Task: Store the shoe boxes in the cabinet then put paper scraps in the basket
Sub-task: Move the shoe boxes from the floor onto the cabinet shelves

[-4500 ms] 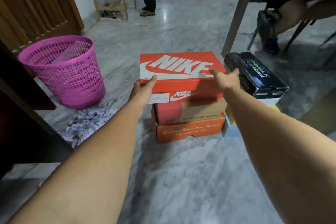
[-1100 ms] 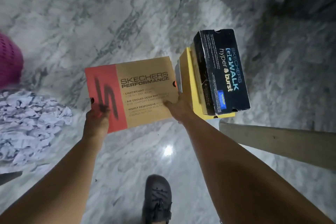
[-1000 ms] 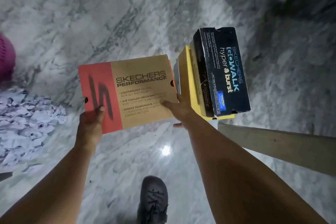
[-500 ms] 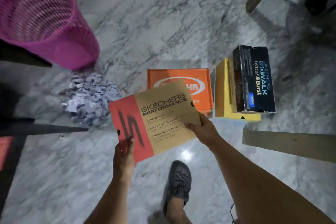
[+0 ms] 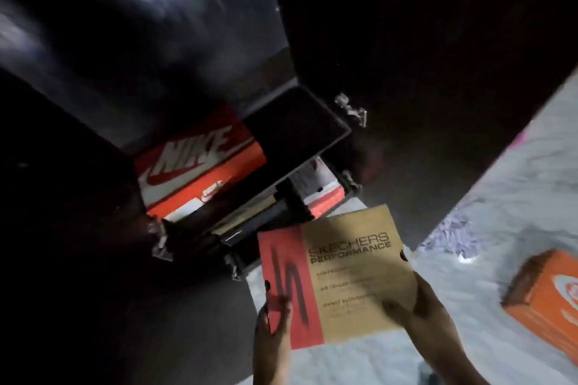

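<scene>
Head view: Skechers Performance box (image 5: 344,272), gripped by left hand (image 5: 272,325) and right hand (image 5: 428,312), before dark cabinet (image 5: 297,122); Nike box (image 5: 200,166) shelved inside.

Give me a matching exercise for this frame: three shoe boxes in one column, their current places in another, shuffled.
Things:
1. Skechers box
2. Nike box
3. orange box

Places:
A. on the marble floor, at right
B. on a shelf inside the dark cabinet
C. held in the air by the left hand and right hand

Pairs: 1-C, 2-B, 3-A
</scene>
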Available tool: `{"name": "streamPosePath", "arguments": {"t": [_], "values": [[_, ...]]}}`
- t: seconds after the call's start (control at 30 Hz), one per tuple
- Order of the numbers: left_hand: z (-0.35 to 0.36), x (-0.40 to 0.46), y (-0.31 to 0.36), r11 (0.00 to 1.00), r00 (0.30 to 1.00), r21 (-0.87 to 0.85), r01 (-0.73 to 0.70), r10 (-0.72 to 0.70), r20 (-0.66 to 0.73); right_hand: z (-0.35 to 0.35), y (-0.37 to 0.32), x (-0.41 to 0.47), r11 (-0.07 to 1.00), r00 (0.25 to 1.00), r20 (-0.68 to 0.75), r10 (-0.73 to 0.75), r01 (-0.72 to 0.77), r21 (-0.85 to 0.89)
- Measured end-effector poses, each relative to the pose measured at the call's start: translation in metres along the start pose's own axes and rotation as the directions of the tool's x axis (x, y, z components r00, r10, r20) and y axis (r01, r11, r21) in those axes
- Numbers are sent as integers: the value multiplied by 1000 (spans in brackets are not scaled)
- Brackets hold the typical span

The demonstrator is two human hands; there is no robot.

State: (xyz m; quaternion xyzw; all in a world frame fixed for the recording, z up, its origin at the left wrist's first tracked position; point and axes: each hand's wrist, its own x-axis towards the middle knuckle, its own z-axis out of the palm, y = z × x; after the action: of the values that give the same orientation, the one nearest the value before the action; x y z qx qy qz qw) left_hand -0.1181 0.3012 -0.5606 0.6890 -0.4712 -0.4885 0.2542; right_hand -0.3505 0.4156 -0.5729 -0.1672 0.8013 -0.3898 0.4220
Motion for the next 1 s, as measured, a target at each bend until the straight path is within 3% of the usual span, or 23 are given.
{"name": "streamPosePath", "arguments": {"t": [0.23, 0.43, 0.63, 0.83, 1.0], "values": [[-81, 80, 103, 954, 947, -228, -195, 123, -297, 73, -191, 35, 957, 954, -76, -290, 290, -5], [-115, 153, 164, 896, 816, -281, -344, 137, -562, 140, -298, 86, 916, 915, 46, -401, 401, 6], [-120, 203, 157, 926, 810, -279, -255, 47, -584, 202, -331, 137, 923, 900, 275, -338, 374, -90], [-119, 237, 163, 917, 769, -311, -250, -6, -639, 232, -359, 163, 914, 866, 312, -391, 404, 24], [-122, 265, 171, 910, 703, -373, -182, -144, -696, 256, -370, 167, 899, 847, 317, -427, 434, 50]]}}
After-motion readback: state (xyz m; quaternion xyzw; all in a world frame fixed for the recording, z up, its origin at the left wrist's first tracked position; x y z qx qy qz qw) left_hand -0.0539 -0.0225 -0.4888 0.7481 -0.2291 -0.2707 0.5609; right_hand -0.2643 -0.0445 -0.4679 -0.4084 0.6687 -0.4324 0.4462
